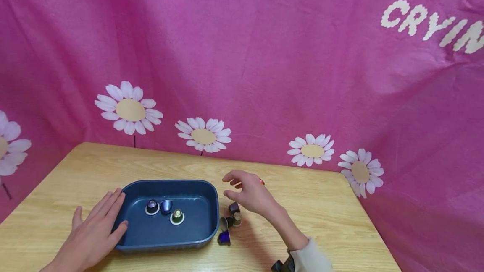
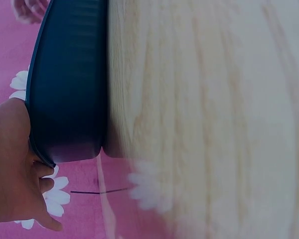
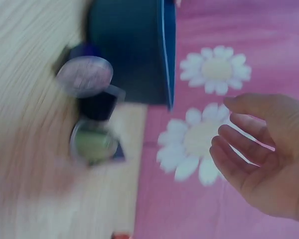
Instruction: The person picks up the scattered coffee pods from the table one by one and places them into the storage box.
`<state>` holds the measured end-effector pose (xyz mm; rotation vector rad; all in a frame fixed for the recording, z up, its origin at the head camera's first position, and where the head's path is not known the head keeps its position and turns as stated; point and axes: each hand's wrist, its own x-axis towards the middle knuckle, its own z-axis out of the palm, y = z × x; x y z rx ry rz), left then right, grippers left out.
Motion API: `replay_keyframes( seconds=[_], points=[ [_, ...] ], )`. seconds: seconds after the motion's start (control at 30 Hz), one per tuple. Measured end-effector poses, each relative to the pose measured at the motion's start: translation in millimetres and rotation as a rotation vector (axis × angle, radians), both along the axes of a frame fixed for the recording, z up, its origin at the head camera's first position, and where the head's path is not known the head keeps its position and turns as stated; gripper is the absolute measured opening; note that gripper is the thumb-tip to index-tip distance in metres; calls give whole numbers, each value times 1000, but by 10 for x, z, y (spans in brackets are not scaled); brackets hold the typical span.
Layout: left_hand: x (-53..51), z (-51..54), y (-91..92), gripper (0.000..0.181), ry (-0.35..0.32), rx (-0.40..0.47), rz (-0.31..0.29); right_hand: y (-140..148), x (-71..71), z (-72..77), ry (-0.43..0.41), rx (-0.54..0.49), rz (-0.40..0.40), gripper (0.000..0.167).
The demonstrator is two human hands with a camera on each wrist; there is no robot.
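From my head, white letters reading "CRYIN" (image 1: 435, 28) top a pink daisy curtain (image 1: 264, 62) at far right; on the wooden table (image 1: 302, 205), three capsules (image 1: 177, 217) sit in the blue tray (image 1: 151, 233), a cluster of others (image 1: 224, 224) just right. Left wrist: my left hand (image 2: 12, 167) rests ungrasping on the tray's rim. Right wrist: my right hand (image 3: 271, 177) hangs loose, released, near the blurred cluster.

White letters "CRYIN" (image 1: 435, 27), on pink cloth (image 1: 264, 62), cut off at right

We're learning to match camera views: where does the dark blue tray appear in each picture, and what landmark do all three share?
Head: dark blue tray low, left of centre.
Left wrist: upper left, side-on, cut by the top edge.
Right wrist: top centre, also cut by the top edge.
Shared landmark: pink backdrop with white daisies.
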<state>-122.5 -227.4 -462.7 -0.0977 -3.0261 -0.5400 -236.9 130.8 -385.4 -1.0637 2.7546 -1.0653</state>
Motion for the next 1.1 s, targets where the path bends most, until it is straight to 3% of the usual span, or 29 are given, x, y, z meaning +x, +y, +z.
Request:
replay_keyframes(
  seconds=[0.23, 0.57, 0.87, 1.1],
  points=[
    [27, -16, -33, 75, -5, -8, 1, 387, 25, -181, -130, -16, -21, 26],
    [-16, -26, -25, 77, -24, 4, -16, 526, 41, -488, -211, -63, -72, 31],
    [2, -16, -32, 71, 39, -6, -24, 448, -67, -529, -289, -64, -10, 32],
    [-2, -21, -12, 72, 31, 2, -14, 428, -75, -462, -383, -90, 78, 28]
  ],
)
